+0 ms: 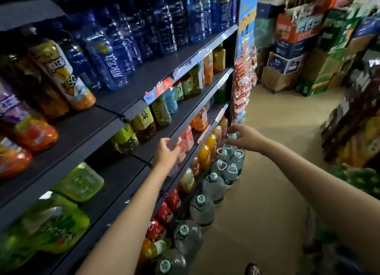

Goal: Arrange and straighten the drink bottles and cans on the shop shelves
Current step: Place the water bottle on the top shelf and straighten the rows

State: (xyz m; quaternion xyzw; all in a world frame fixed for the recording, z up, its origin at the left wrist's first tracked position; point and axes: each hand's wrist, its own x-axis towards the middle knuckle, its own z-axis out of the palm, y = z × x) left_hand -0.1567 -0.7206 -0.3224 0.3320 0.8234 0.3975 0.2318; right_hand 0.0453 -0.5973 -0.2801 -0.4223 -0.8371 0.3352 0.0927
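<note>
Dark shop shelves (181,118) run from the left into the distance, stocked with blue, green, yellow and orange drink bottles. My left hand (167,151) reaches to the third shelf and its fingers curl round a pink bottle (186,138) at the shelf front. My right hand (245,139) is stretched to the far end of the lower shelf, beside orange juice bottles (205,153). Its fingers are curved around the top of a clear bottle (232,135). Motion blur hides whether they grip it.
A row of large water jugs (202,210) stands on the floor along the shelf foot. Snack packets (244,83) hang on the shelf end. Stacked cartons (287,59) fill the back, more goods (353,131) the right. A beige floor aisle (267,172) runs between.
</note>
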